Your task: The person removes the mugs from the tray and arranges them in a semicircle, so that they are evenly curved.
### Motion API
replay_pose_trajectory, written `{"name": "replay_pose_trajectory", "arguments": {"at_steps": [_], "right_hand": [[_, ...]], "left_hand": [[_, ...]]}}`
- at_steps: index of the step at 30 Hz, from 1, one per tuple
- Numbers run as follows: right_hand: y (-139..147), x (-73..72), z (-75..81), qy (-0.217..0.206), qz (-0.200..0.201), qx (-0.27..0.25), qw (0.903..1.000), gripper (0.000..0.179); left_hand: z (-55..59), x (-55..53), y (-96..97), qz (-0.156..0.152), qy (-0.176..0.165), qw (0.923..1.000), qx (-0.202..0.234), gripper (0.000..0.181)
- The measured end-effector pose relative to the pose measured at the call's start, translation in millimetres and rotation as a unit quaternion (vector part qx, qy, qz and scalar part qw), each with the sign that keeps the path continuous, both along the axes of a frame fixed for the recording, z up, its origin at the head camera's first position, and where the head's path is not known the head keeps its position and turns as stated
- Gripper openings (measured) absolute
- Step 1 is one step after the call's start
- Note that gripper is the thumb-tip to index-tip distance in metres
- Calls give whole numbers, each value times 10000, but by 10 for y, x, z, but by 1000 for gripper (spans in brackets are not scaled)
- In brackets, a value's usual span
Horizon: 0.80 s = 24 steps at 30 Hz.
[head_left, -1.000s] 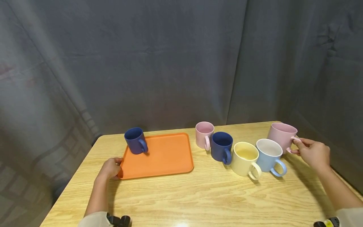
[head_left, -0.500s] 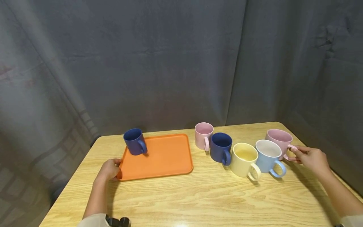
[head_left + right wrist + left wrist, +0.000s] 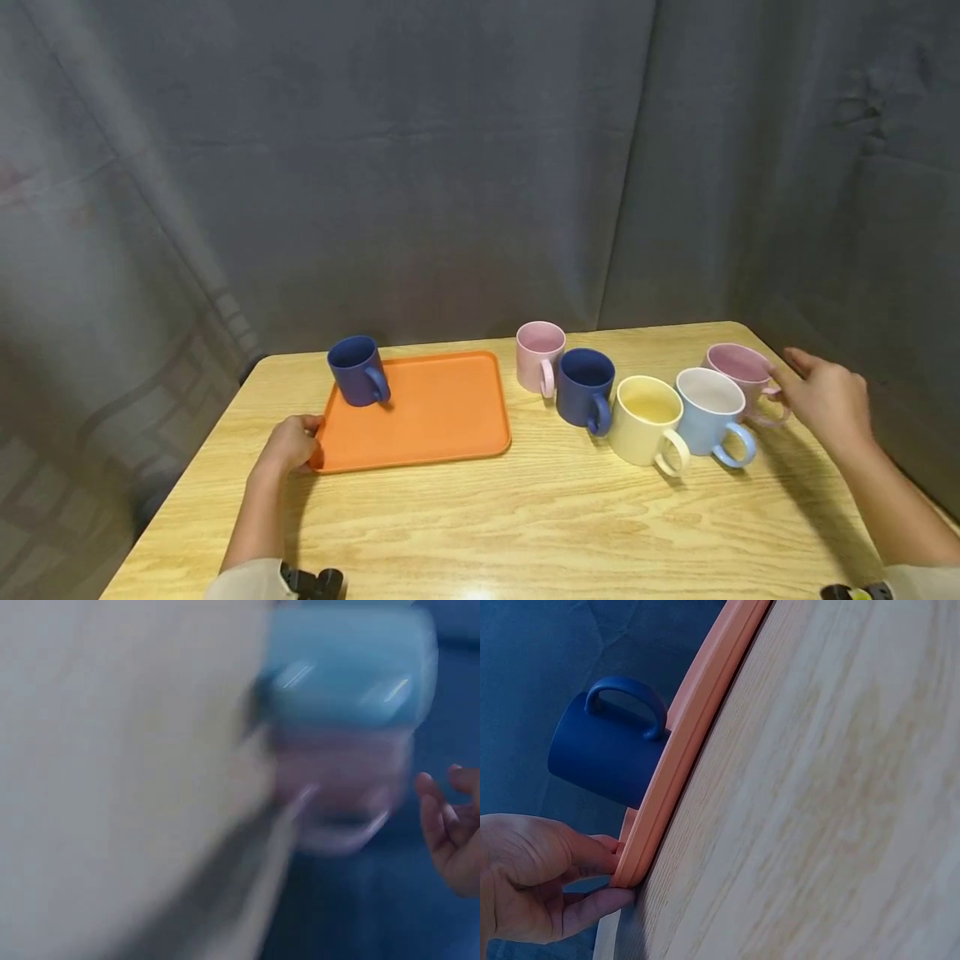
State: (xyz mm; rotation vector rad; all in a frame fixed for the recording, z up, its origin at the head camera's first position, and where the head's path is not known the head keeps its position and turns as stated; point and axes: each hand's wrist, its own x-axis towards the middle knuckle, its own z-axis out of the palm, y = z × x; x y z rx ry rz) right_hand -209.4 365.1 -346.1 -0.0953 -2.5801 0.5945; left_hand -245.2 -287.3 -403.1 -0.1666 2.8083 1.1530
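Note:
My left hand pinches the near left corner of an orange tray, thumb and fingers on either side of the rim in the left wrist view. A dark blue mug stands on the tray's left side. At the far right, my right hand is beside a pink mug, its fingers off the handle. The right wrist view is blurred, but a gap shows between those fingers and the pink mug. Close against this mug stands a light blue mug, white inside.
Left of the light blue mug stand a yellow mug, another dark blue mug and a smaller pink mug, in a slanting row. Grey curtains hang behind the wooden table and along its right side.
The pink mug at the right came down onto the table behind the light blue mug. My right hand then let go of its handle and rose slightly. The left hand stayed on the tray.

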Motion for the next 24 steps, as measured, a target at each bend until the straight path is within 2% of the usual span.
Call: {"name": "replay_pose_trajectory", "arguments": {"at_steps": [2,6,9,12,14,16,18,21,24], "right_hand": [[-272,-49,197,326,85,-190,9993,49],[-964,-146,523,645,870,-653,9920,51],[-1527,-235,655,889,1464,-861,9814,52],[-2079,-328,702,1220,1948,-1011,9680,50],[-2435,-377,688,1291,2294,-1196,9573,50],[-2782,-440,637,1165,2589,-1397,9486,51],[-3114,-517,542,757,2822,-1599,9429,54],[-3572,-667,324,116,2867,-1483,9464,57],[-3993,-811,64,-359,2657,-978,9584,59]], "left_hand": [[15,-8,7,14,21,10000,-28,64],[27,-27,13,25,74,9999,-84,65],[17,-43,11,-19,124,9999,-89,66],[2,-57,10,-40,158,9998,-65,64],[-7,-61,9,-55,169,9998,-44,63],[-15,-58,11,-43,166,9999,-22,63],[-22,-52,12,-34,158,9999,-49,63],[-31,-32,12,-17,145,9999,-76,63],[-23,-6,0,-9,175,9998,-130,62]]}}
